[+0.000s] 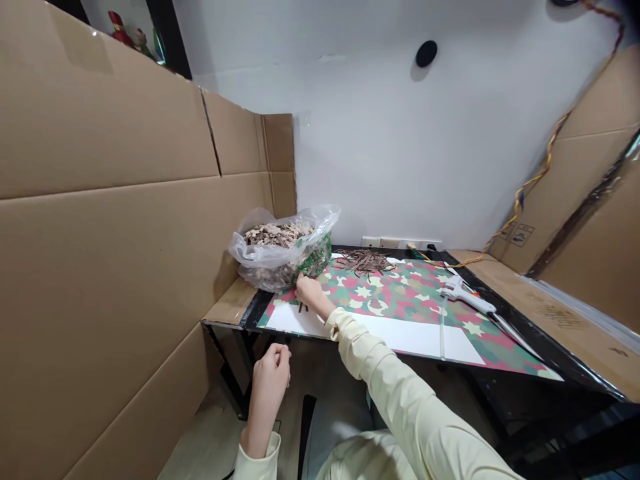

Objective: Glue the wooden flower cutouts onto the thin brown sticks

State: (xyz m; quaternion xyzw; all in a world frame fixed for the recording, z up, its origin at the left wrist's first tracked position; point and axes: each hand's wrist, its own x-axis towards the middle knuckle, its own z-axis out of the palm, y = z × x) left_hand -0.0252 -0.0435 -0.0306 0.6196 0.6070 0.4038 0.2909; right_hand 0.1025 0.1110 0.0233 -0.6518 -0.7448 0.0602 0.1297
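My right hand (pixel 309 292) reaches across to the left end of the table and rests at the base of a clear plastic bag (pixel 280 247) full of small brown wooden pieces. Its fingers are curled around a thin dark stick that pokes out below the hand. My left hand (pixel 270 373) hangs below the table's front edge, fingers curled in, with nothing visible in it. A camouflage-patterned sheet with stars (pixel 400 300) covers the black table (pixel 500 387).
A white glue gun (pixel 467 297) lies on the right of the sheet. A heap of thin brown sticks (pixel 364 261) sits at the back. Cardboard panels (pixel 100 233) wall in the left and right sides. A yellow cord (pixel 530 180) runs to wall sockets (pixel 395 243).
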